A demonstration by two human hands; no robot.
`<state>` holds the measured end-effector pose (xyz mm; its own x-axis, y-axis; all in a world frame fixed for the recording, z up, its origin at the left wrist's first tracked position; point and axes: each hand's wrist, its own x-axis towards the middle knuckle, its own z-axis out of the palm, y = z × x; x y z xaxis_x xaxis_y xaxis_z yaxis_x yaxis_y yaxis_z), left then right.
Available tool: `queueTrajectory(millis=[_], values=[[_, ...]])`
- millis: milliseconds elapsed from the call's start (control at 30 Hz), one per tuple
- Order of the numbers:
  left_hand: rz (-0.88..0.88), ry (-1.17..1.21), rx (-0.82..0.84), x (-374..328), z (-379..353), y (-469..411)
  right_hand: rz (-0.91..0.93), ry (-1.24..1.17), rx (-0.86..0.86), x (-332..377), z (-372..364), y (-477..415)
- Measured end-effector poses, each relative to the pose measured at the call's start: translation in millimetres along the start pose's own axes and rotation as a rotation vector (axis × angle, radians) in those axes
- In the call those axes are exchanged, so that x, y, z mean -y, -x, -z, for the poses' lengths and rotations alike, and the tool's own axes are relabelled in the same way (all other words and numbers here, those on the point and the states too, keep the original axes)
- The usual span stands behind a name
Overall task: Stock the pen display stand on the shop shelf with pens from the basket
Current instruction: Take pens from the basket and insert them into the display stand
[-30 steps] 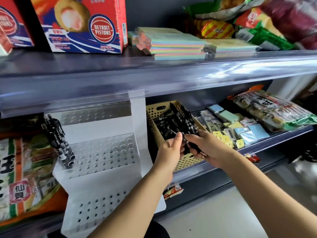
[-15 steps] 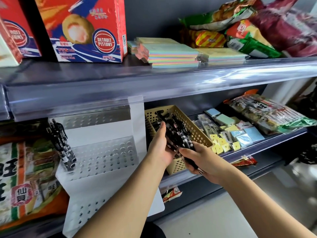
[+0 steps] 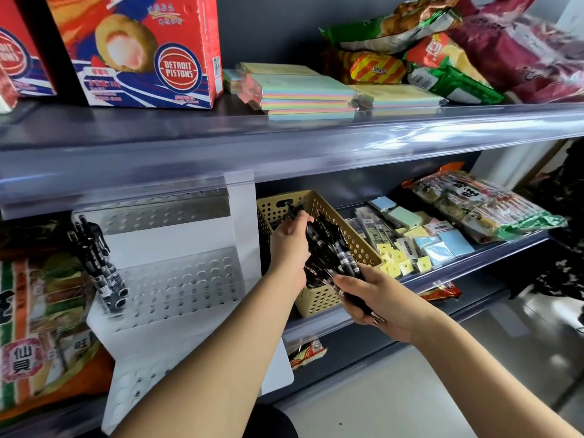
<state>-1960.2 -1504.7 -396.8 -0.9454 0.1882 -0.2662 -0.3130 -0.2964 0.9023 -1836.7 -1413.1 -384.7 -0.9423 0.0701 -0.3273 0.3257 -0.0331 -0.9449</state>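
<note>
A white stepped pen display stand [image 3: 177, 282] with rows of holes sits on the middle shelf at the left. Several black pens [image 3: 101, 263] stand in its far left holes. To its right a tan perforated basket [image 3: 357, 245] holds more black pens. My right hand [image 3: 376, 298] grips a bundle of black pens [image 3: 331, 257] at the basket's front. My left hand [image 3: 292, 248] reaches into the basket, its fingers on a black pen [image 3: 295, 210] near the back wall.
Sticky-note packs [image 3: 423, 245] and a snack bag [image 3: 480, 207] lie right of the basket. A snack bag [image 3: 34, 327] sits left of the stand. The upper shelf [image 3: 284, 147] overhangs, carrying a red box [image 3: 142, 49], note pads [image 3: 303, 93] and snack bags [image 3: 474, 49].
My left hand has moved from the bundle deeper into the basket towards its back wall. My right hand keeps its hold on the pen bundle at the basket's front.
</note>
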Motion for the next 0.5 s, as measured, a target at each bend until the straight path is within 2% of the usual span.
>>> queueTrajectory(millis=[167,300,367,500], values=[[-0.014,0.089,-0.008,-8.2,-7.1,0.1,-0.01,-0.011,-0.016,-4.9,15.4,19.5],[0.125,0.428,-0.086,-9.9,-10.0,9.0,-0.039,-0.017,-0.068,-11.7,31.7,37.7],[0.198,0.519,-0.117,-6.0,-9.5,14.3,-0.048,-0.034,-0.11,-14.4,40.5,44.7],[0.293,0.408,-0.035,12.0,-6.3,26.4,-0.021,-0.1,-0.169,-13.3,47.9,48.8]])
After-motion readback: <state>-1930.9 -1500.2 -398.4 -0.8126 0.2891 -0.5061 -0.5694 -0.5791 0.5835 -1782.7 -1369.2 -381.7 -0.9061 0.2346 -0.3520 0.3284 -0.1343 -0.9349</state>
